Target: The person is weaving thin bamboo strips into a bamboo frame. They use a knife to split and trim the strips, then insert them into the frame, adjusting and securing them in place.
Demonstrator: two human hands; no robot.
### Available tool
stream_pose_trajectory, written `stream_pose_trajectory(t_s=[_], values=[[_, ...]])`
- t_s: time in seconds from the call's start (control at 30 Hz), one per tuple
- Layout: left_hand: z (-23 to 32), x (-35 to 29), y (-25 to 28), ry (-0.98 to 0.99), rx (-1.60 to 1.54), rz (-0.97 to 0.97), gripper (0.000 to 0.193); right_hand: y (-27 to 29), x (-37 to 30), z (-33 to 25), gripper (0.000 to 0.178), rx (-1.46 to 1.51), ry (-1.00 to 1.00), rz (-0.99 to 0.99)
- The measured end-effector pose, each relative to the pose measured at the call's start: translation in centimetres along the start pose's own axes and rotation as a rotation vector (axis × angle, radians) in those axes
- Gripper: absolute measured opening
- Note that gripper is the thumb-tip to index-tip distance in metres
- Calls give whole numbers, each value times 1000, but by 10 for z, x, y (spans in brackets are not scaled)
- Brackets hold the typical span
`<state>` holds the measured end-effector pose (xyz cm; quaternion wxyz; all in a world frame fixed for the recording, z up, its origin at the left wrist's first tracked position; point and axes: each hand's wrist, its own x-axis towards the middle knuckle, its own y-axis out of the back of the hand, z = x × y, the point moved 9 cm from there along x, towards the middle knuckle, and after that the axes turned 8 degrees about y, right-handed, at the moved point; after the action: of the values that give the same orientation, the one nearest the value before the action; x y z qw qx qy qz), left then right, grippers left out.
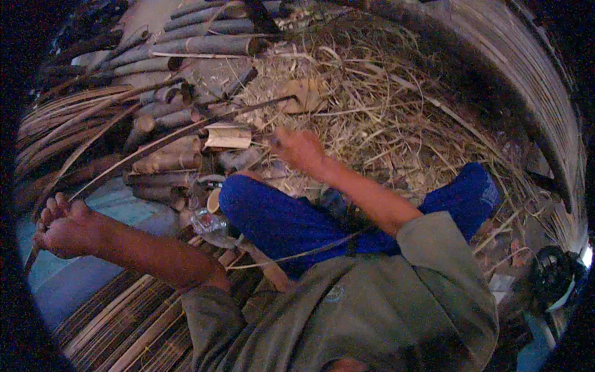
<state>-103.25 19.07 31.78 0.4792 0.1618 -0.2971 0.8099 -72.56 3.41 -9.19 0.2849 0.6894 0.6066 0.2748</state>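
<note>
Out at the far left, my left hand (68,229) is closed, its fingers curled round a long thin bamboo strip (167,139). That strip rises to the right across the pile and ends beside a tan round piece of wood (302,95). My right hand (296,149) is closed above my folded legs, apart from the strip. Something small and dark shows at its fingers, too blurred to name. A split bamboo piece (228,136) lies just left of the right hand.
Bamboo shavings (378,118) cover the ground ahead. Cut bamboo lengths (207,46) are stacked at the back left. A clear plastic bottle (212,226) lies by my knee. Bundled long strips (533,80) curve along the right, near a black fan-like object (550,276).
</note>
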Motion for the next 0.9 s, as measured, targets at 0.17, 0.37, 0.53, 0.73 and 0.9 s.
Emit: stream_pose_trajectory(t_s=[0.17,0.37,0.53,0.73,0.9], values=[[1,-23,-18,-10,134,128,30,-17,7,64,42,-19,-86,96],[-24,20,6,6,-83,3,30,-30,-12,99,41,-148,-36,-16],[-26,10,19,31,43,189,28,-37,-17,82,42,-204,15,-108],[-22,8,24,37,1,163,26,-49,-34,158,46,-114,-272,-206],[-15,-12,-6,128,10,276,22,-77,-80,226,45,-207,-237,73]])
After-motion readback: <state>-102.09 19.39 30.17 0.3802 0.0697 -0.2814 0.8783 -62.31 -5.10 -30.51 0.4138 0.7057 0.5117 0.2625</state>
